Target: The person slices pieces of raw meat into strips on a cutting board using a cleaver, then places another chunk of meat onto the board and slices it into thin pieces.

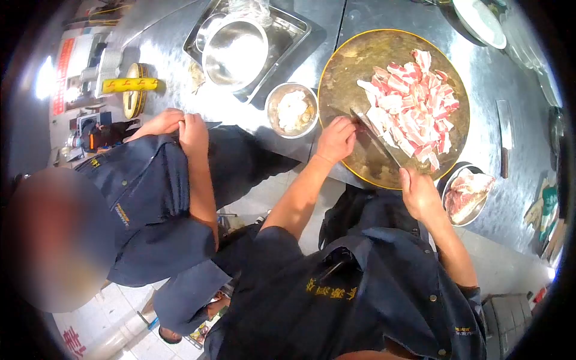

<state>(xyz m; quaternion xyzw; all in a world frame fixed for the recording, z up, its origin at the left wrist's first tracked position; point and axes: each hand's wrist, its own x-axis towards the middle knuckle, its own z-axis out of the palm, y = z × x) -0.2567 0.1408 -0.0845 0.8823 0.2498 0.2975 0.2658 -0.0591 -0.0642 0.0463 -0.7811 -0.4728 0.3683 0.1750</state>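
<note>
My right hand (420,193) is wrapped round the handle of a kitchen knife (379,141), whose blade lies slanted across a round wooden chopping board (351,66). By the blade's far end, at the board's left edge, my left hand (336,139) has its fingers curled together. Whether they pinch a small scrap there I cannot make out. A heap of sliced, fatty red-and-white meat (417,102) covers the board's right half, just beyond the blade. To the left of the board stands a metal bowl (270,123) with pale pieces in it.
A second knife (505,135) lies right of the board, beside a bowl holding a large meat chunk (467,195). A steel bowl (235,54) sits on a metal tray (297,27). On my left stands a co-worker (150,186), hands together at the table edge.
</note>
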